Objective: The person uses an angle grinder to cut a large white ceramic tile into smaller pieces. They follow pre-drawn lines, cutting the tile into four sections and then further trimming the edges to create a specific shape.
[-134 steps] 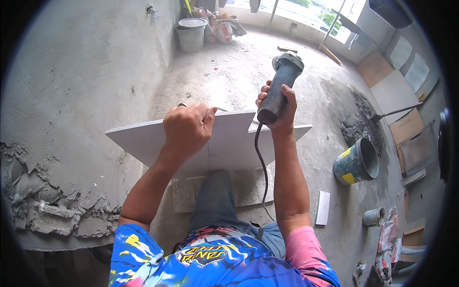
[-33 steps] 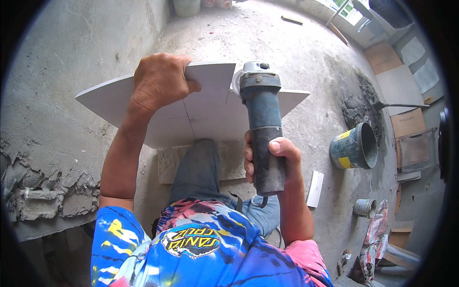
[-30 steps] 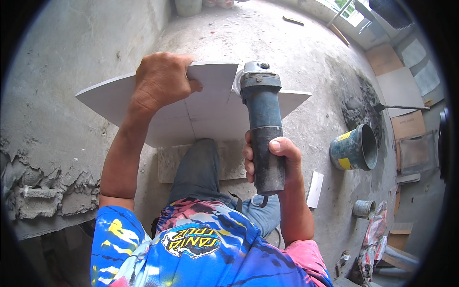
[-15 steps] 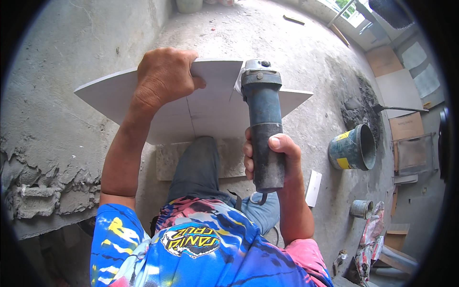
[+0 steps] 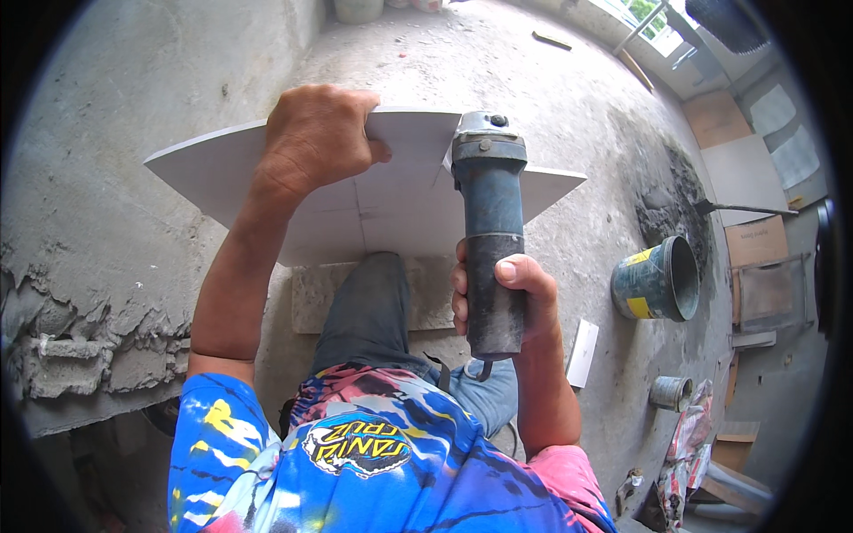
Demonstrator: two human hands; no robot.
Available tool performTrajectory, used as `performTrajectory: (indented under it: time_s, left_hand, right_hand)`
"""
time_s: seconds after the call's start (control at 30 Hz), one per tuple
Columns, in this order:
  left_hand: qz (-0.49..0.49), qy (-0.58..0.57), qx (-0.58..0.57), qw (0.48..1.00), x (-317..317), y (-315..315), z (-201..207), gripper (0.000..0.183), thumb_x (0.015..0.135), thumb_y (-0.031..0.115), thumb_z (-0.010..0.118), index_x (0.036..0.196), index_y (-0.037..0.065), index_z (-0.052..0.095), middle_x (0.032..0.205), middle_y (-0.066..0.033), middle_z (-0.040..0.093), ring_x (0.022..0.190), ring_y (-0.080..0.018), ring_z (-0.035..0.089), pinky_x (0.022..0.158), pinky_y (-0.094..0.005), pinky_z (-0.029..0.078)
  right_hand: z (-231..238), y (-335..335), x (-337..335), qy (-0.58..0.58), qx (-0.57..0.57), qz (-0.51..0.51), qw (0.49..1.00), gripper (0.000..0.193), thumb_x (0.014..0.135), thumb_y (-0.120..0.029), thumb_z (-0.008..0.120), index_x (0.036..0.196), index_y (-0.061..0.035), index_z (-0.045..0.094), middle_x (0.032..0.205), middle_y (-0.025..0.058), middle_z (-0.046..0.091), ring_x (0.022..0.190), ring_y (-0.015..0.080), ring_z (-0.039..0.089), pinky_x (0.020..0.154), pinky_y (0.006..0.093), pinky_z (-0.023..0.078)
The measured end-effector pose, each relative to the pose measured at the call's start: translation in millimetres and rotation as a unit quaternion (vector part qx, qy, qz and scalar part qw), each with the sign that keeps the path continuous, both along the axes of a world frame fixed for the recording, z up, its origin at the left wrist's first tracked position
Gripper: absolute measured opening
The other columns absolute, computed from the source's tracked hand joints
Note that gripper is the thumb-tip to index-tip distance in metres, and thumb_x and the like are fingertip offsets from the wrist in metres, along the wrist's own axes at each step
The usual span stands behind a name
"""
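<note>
A large pale tile (image 5: 306, 226) stands tilted in front of me, its lower part against my knee. My left hand (image 5: 322, 138) grips its top edge, thumb on the near face and fingers over the far side. Thin dark lines run down that face. In my right hand (image 5: 530, 282) is a blue and black angle grinder (image 5: 495, 209), fingers and thumb wrapped round its dark body. The grinder's metal head (image 5: 486, 124) is at the tile's upper edge, right of my left hand. Its disc is mostly hidden behind the head and tile.
On the right stand a dark bucket (image 5: 653, 280) with yellow patches and a smaller can (image 5: 670, 393). A white tile strip (image 5: 582, 354) lies by my right forearm. Wet mortar (image 5: 671, 195) with a long-handled tool (image 5: 746, 209) is farther off. Rough blockwork (image 5: 80, 364) borders the left.
Both hands keep their holds. My left hand and the tile appear slightly farther right in view. The grinder's head remains at the tile's upper edge, with very little shift.
</note>
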State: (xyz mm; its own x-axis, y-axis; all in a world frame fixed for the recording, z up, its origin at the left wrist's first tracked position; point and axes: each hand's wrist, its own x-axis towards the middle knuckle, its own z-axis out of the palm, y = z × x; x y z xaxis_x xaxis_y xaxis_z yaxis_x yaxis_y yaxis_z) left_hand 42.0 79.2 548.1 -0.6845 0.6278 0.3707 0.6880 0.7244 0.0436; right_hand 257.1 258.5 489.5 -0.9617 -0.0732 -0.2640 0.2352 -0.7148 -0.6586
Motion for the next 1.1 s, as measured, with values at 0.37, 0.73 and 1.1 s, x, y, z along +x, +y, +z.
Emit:
performTrajectory:
  time_s: [0.37, 0.73, 1.1]
  left_hand:
    - [0.017, -0.018, -0.024, 0.999, -0.4, 0.5, 4.1, 0.035, 0.068, 0.039, 0.088, 0.089, 0.014, 0.075, 0.080, -0.0072, 0.075, 0.075, -0.0232, 0.073, 0.071, -0.0375, 0.057]
    - [0.004, 0.006, 0.000, 1.000, -4.7, 1.4, -0.6, 0.034, 0.067, 0.038, 0.088, 0.088, 0.014, 0.075, 0.075, -0.0070, 0.074, 0.072, -0.0227, 0.073, 0.069, -0.0375, 0.056]
    - [0.016, -0.017, -0.018, 1.000, 1.2, 4.9, 5.2, 0.035, 0.068, 0.040, 0.088, 0.089, 0.014, 0.078, 0.077, -0.0051, 0.075, 0.070, -0.0194, 0.073, 0.070, -0.0358, 0.058]
  right_hand:
    - [4.7, -3.1, -1.3, -0.024, -0.020, -0.015, 0.999, 0.050, 0.077, -0.030, 0.071, 0.112, 0.0029, 0.058, 0.089, 0.0172, 0.066, 0.066, 0.0284, 0.070, 0.056, 0.0426, 0.061]
    - [7.3, -0.5, -7.0, 0.016, -0.050, -0.038, 0.998, 0.052, 0.079, -0.033, 0.071, 0.112, 0.0042, 0.058, 0.089, 0.0169, 0.066, 0.069, 0.0264, 0.071, 0.057, 0.0405, 0.061]
    - [6.0, 1.7, -7.6, -0.016, -0.035, -0.029, 0.999, 0.042, 0.079, -0.030, 0.073, 0.105, 0.0017, 0.060, 0.088, 0.0164, 0.066, 0.068, 0.0266, 0.070, 0.057, 0.0409, 0.061]
